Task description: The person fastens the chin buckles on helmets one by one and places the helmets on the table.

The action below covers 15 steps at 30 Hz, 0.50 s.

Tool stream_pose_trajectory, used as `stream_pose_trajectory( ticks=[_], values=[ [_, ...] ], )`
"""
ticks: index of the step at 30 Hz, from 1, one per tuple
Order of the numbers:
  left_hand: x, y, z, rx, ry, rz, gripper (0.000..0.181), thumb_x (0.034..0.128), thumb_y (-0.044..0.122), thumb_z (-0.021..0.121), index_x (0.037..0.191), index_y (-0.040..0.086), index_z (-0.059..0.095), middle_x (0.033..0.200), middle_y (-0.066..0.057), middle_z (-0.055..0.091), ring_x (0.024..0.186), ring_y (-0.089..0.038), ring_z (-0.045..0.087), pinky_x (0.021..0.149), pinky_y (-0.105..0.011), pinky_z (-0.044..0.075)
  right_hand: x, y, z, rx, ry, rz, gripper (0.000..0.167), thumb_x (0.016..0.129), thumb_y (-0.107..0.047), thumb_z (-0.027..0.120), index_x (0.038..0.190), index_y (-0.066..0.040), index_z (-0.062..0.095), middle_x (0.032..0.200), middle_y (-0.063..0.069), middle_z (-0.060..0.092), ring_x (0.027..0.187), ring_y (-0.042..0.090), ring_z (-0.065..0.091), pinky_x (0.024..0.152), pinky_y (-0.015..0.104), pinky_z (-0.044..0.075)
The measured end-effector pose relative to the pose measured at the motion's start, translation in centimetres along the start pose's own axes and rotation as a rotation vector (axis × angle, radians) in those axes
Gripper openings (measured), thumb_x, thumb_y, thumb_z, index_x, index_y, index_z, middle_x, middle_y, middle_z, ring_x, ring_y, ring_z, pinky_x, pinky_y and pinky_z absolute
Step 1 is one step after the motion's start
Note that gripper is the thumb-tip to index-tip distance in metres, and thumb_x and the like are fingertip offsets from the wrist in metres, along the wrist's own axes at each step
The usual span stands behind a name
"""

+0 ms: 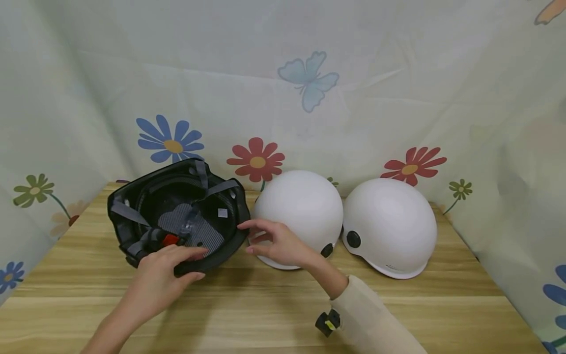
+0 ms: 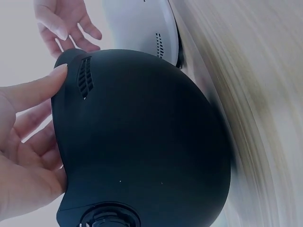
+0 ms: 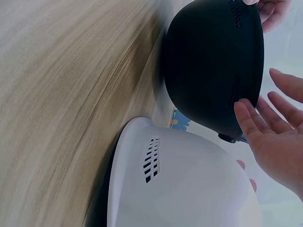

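Note:
A black helmet [image 1: 239, 196] sits upside down on the table's left side, its grey straps, red buckle piece and padded lining facing up. My left hand [image 1: 161, 278] holds its near rim. In the left wrist view the thumb [image 2: 45, 87] lies on the black shell [image 2: 142, 127] while the fingers reach over the edge to the inside. On the right side of the rim, fingertips of my right hand [image 1: 283, 243] touch the helmet with the fingers loosely extended. The right wrist view shows this hand [image 3: 281, 151] beside the black shell [image 3: 213, 66], not wrapped round it.
Two white helmets stand dome-up to the right: one [image 1: 300, 211] just behind my right hand, the other [image 1: 391, 223] farther right, close against it. A wooden table [image 1: 247, 314] lies beneath everything. Behind hangs a pale cloth [image 1: 221, 93] with printed flowers and a butterfly.

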State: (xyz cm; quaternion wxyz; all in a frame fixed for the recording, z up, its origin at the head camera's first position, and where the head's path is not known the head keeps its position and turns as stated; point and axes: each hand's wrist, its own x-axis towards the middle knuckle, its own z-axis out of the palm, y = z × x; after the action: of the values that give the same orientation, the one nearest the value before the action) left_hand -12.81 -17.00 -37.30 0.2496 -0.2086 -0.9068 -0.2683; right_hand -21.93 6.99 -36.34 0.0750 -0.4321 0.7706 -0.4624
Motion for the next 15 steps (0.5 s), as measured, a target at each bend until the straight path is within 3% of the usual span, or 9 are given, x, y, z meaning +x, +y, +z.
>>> stream_pose_trajectory(
  ticks=[5,15],
  values=[
    [0.0,-0.1,-0.2,0.0,0.059,0.003,0.04,0.0559,0.006,0.084,0.093,0.011,0.072,0.088,-0.001,0.069,0.08,-0.022,0.064,0.064,-0.043,0.049,-0.1,0.0,-0.3,0.042,0.021,-0.004,0.044,0.082,0.003,0.065,0.123,0.005,0.05,0.118,0.018,0.054,0.102,0.032,0.054,0.087,0.041,0.046],
    [0.2,0.0,-1.2,0.029,0.123,0.0,0.039,0.0534,0.002,0.084,0.09,0.012,0.073,0.086,-0.004,0.069,0.077,-0.024,0.065,0.062,-0.043,0.05,-0.4,0.1,-1.1,0.049,0.04,0.019,0.04,0.083,0.002,0.063,0.122,0.004,0.051,0.117,0.016,0.055,0.102,0.031,0.055,0.086,0.036,0.047]
  ],
)
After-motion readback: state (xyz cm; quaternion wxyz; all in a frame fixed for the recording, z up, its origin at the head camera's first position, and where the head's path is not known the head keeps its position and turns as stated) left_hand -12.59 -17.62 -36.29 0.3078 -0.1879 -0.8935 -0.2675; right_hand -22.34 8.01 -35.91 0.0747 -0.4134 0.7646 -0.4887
